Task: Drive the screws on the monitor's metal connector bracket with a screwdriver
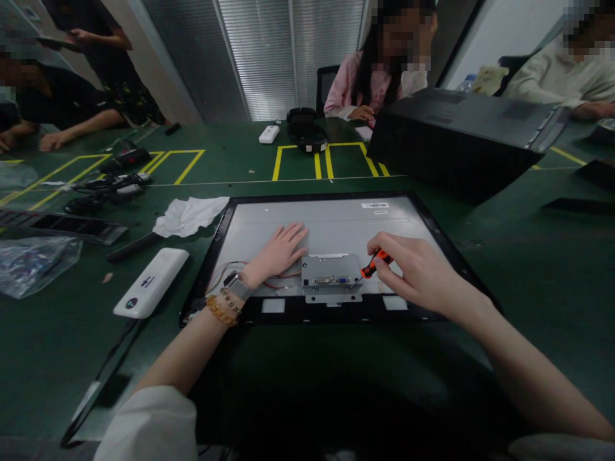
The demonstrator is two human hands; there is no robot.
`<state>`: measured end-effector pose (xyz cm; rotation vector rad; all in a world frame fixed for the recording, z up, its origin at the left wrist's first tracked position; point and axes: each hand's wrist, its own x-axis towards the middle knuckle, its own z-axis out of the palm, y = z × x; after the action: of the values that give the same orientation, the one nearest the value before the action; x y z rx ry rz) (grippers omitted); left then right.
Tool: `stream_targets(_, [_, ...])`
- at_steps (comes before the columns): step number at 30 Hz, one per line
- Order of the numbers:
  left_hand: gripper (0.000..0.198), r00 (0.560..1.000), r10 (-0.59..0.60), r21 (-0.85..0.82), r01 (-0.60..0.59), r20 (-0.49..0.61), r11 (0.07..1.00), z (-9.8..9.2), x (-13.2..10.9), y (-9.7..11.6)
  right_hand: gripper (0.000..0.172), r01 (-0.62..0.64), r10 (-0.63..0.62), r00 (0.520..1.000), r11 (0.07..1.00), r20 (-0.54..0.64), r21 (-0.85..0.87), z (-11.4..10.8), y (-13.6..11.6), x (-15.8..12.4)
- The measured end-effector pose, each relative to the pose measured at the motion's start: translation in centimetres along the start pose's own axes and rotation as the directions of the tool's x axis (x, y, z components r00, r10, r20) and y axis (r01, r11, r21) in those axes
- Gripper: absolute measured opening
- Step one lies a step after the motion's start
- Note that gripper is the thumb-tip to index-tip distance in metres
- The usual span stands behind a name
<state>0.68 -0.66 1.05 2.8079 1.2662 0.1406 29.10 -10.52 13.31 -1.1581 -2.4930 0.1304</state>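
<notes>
A monitor panel (336, 221) lies face down on the green table, its grey metal back up inside a black frame. My left hand (278, 253) rests flat and open on that metal back, just left of a small grey connector box (330, 272) with ports on its near side. My right hand (413, 269) is closed on an orange-handled screwdriver (375, 262), whose tip points at the right edge of the connector box. Thin wires (225, 272) run out from under my left wrist.
A white power bank (151, 282) and a crumpled white cloth (189, 214) lie left of the panel. A black monitor casing (456, 137) stands at the back right. Cables, a plastic bag (33, 262) and black strips are at far left. Other people sit around the table.
</notes>
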Motion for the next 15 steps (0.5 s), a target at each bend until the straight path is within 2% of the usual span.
stream_targets(8, [0.054, 1.0, 0.011, 0.013, -0.011, 0.004, 1.0, 0.26, 0.04, -0.29, 0.024, 0.016, -0.018, 1.0, 0.995, -0.014, -0.1, 0.54, 0.1, -0.23])
stream_targets(15, [0.054, 1.0, 0.002, 0.004, -0.002, 0.011, 1.0, 0.07, 0.02, -0.12, 0.016, 0.048, -0.046, 0.999, 0.997, 0.026, -0.064, -0.18, 0.15, -0.21])
